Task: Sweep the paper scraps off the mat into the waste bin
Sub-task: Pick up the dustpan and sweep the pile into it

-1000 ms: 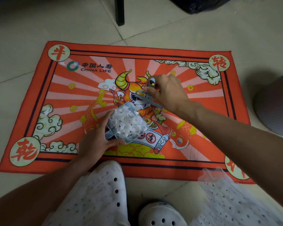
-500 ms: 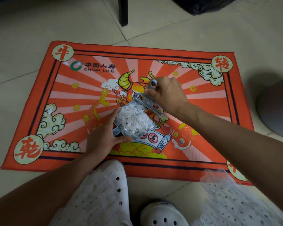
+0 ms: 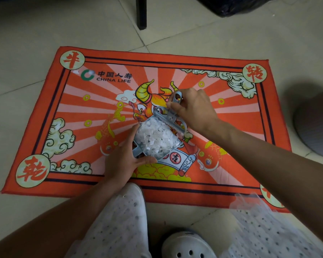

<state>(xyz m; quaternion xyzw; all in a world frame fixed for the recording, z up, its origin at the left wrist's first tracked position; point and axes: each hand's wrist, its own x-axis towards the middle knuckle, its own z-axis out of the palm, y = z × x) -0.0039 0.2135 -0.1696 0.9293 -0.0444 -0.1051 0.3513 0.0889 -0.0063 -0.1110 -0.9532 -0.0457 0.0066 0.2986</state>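
Over the mat's far-left corner I spot one or two stray bits by the logo. At centre my left hand grips the dustpan, heaped with paper scraps. My right hand pinches the little brush at the pan's mouth. Far right, the waste bin stands off the mat. I judge collecting nearly done, tipping left.

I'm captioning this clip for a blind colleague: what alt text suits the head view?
A person crouched over a red printed mat grips a small blue dustpan heaped with white paper scraps in the left hand, while the right hand holds a blue brush at its rim. A grey bin stands right.
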